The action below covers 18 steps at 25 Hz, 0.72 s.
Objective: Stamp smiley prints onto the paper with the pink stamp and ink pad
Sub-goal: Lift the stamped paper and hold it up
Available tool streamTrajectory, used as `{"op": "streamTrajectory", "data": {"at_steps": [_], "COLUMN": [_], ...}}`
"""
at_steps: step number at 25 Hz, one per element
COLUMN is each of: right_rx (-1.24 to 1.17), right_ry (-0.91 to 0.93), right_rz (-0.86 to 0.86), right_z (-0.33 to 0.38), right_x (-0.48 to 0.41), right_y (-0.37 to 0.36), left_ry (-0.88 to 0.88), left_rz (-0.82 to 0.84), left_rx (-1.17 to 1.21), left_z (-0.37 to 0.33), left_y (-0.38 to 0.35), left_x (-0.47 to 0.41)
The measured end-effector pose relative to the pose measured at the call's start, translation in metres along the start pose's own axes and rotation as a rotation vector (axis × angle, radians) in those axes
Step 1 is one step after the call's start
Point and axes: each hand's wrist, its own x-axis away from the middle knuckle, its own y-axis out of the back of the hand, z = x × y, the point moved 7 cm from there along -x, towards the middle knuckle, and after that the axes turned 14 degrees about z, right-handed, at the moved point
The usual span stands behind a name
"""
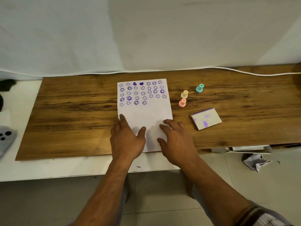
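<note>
I find no readable brand, label or lettering anywhere in view; the only marks are the prints on the paper (145, 115), which lies flat on the wooden board (73, 115). Its upper half carries rows of purple smiley prints (141, 93), some dark and some faint, with two solid purple hearts (138, 83) in the top row; the lower half is blank. My left hand (127, 137) lies palm down over the paper's lower left edge, fingers spread, holding nothing. My right hand (177, 141) lies palm down over the lower right edge, fingers likewise spread and gripping nothing. The pink stamp (182, 103) stands upright on the board just right of the paper, untouched by either hand. Just beyond it stands a yellow stamp (184, 94), and farther right a teal stamp (200, 88), both upright. The ink pad (206, 118) sits closed to the right of the pink stamp, apart from it; its white lid is smeared with purple ink and a purple strip shows along its far edge. I cannot see inside it. A white cable (244, 72) runs along the board's far edge. A phone (6, 137) lies at the left margin, and crumpled paper (255, 162) lies on the floor at right.
</note>
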Motion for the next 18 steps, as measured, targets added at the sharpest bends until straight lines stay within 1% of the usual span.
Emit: {"op": "streamTrajectory", "data": {"at_steps": [1,3,6,8,12,14,15,16,18], "right_rx": [0.01,0.021,0.014,-0.001,-0.001,-0.009,-0.015,-0.019,-0.026], "right_ry": [0.001,0.0,0.007,0.017,0.02,0.019,0.017,0.016,0.018], "right_rz": [-0.008,-0.022,-0.025,-0.024,-0.026,-0.022,-0.021,-0.02,-0.017], "right_z": [0.0,0.001,-0.001,-0.001,-0.003,-0.003,-0.003,-0.004,-0.005], "right_x": [0.0,-0.001,-0.001,0.0,-0.001,-0.001,-0.002,-0.002,-0.002], "right_y": [0.0,0.001,0.002,0.002,0.001,0.0,0.0,0.0,-0.001], "left_ry": [-0.038,-0.064,0.076,0.156,0.186,0.154,0.133,0.12,0.097], "left_rz": [-0.014,-0.058,-0.085,-0.05,0.059,0.11,0.11,0.075,-0.044], "left_rx": [0.042,0.275,0.758,0.937,1.064,1.139,1.151,1.112,0.879], "left_z": [-0.004,-0.007,0.011,0.023,0.025,0.023,0.022,0.024,0.031], "left_y": [0.0,0.007,0.017,0.018,0.012,0.011,0.012,0.016,0.027], "left_x": [0.001,-0.001,-0.007,-0.012,-0.015,-0.02,-0.021,-0.022,-0.022]}}
